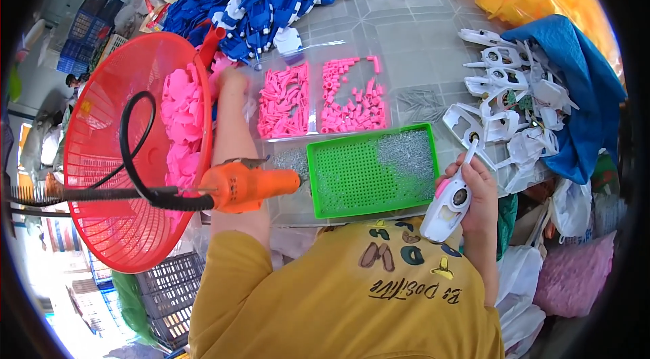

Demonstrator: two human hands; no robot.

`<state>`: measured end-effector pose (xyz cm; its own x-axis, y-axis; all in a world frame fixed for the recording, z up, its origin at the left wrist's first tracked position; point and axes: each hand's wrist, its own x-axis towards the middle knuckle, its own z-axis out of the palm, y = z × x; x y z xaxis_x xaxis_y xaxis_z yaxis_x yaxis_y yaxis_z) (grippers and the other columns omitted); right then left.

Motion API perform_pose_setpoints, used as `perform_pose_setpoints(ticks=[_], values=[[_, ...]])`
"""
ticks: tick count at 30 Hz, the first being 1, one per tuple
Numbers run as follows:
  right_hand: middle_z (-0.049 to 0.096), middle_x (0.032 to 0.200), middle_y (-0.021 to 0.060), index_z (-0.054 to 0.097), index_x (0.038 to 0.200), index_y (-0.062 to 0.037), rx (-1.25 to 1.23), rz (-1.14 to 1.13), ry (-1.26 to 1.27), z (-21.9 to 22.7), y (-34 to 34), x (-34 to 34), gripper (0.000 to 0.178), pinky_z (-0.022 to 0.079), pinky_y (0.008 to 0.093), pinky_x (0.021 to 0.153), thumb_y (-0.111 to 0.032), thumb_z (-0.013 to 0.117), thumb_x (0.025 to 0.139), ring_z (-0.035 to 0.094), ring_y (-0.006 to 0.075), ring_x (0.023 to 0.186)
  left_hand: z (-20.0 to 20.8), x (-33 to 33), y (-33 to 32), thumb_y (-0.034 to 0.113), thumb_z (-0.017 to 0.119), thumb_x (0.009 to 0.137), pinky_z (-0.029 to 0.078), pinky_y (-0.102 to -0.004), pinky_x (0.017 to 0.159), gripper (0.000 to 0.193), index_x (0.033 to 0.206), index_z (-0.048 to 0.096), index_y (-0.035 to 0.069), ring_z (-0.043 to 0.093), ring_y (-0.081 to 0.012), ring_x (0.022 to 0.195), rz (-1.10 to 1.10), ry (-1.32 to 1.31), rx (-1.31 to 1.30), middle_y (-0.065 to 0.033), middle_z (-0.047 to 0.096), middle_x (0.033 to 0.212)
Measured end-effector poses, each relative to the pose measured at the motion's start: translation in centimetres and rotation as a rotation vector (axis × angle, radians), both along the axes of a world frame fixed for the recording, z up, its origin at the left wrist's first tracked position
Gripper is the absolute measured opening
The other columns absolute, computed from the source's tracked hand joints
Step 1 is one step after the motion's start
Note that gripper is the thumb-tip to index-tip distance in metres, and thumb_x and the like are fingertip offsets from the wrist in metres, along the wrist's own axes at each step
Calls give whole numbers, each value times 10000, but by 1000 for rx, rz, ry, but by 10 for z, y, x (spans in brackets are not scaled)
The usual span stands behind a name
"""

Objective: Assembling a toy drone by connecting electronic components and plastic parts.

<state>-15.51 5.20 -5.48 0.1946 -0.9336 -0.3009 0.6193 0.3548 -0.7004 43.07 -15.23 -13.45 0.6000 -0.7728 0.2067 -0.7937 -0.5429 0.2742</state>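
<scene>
Left of the left hand (231,77) looms the red basket (101,112), holding pink pieces (183,105); that hand is partly hidden, so its grip I can't tell. Just left of the right hand (481,189) sits the green tray (342,169), and here, gripped in that right hand, the white casing (442,218)!

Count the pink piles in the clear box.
2: the left pile and the right pile, in separate compartments of the box. No others seem hidden there.
</scene>
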Motion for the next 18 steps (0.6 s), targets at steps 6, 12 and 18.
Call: perform_pose_setpoints(ticks=[6, 12, 18], values=[[680, 913, 129, 593, 1080, -19, 35, -51, 6, -8, 5, -8, 172, 591, 387, 695, -137, 603, 955, 712, 297, 793, 37, -43, -9, 152, 568, 913, 543, -467, 822, 235, 1052, 756, 124, 658, -348, 1009, 38, -286, 108, -148, 722, 991], [689, 936, 117, 600, 1107, -10, 125, -105, 140, -6, -4, -4, 232, 574, 348, 698, -175, 634, 948, 696, 216, 787, 72, -96, 7, 94, 558, 886, 517, -443, 657, 83, 964, 582, 78, 675, -336, 855, 24, -635, -195, -118, 669, 838], [698, 995, 108, 602, 1119, -1, 73, -119, 39, 6, -41, 16, 235, 569, 326, 727, -179, 610, 965, 695, 192, 819, 139, -249, 86, 162, 603, 963, 535, -381, 676, 198, 1088, 579, 11, 681, -278, 759, -676, 13, -528, -165, 677, 886]])
